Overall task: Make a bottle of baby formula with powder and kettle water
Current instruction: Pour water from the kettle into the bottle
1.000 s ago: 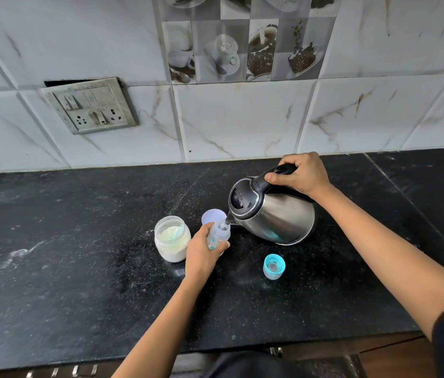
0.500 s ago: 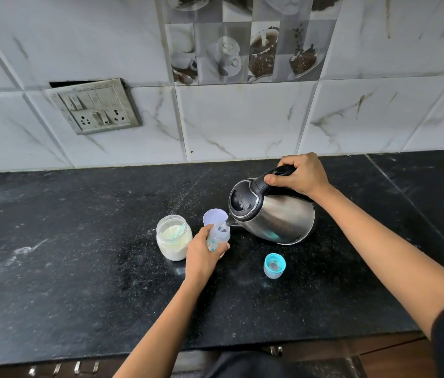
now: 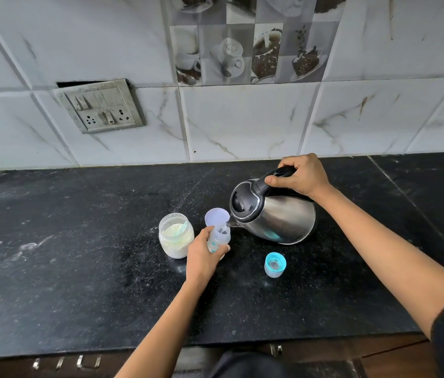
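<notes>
A small clear baby bottle point(image 3: 218, 238) stands on the black counter point(image 3: 79, 268), held around its body by my left hand point(image 3: 204, 257). My right hand point(image 3: 301, 174) grips the black handle of a steel kettle point(image 3: 275, 212), which is tilted to the left. Its spout sits at the bottle's mouth and water runs into it. An open glass jar of white powder point(image 3: 176, 236) stands just left of the bottle. A blue teat cap point(image 3: 275, 264) lies to the right of the bottle.
A pale lilac lid point(image 3: 216, 217) lies behind the bottle, beside the kettle's spout. A switch and socket plate point(image 3: 101, 106) is on the tiled wall at the back left. White powder marks streak the counter's left side. The counter's front edge runs below my arms.
Both hands, the kettle and the bottle keep almost the same pose. The view has shifted slightly; nothing else has moved.
</notes>
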Tool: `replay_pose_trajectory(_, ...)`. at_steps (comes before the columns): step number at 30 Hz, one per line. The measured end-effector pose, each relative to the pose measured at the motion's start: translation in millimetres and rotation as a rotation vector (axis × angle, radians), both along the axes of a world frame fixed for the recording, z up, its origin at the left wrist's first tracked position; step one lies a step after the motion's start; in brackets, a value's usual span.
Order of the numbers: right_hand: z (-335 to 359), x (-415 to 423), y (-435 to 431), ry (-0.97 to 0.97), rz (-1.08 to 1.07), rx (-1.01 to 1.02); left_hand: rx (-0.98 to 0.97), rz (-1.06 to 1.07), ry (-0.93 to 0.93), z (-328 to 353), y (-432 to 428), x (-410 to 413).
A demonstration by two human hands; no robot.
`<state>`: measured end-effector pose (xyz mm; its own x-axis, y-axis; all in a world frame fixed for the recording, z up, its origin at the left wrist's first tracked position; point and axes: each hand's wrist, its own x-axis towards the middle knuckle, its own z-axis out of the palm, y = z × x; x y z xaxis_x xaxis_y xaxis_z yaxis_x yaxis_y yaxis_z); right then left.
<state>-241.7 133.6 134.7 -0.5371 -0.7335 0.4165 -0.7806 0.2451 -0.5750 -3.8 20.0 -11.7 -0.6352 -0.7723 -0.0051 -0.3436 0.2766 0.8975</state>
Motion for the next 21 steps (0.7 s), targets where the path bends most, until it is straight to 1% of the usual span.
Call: replay_pose_trajectory(21,-4,-8,10,-0.031,0.007,-0.035,-0.004,0.005,-0.01,-3,3,-8)
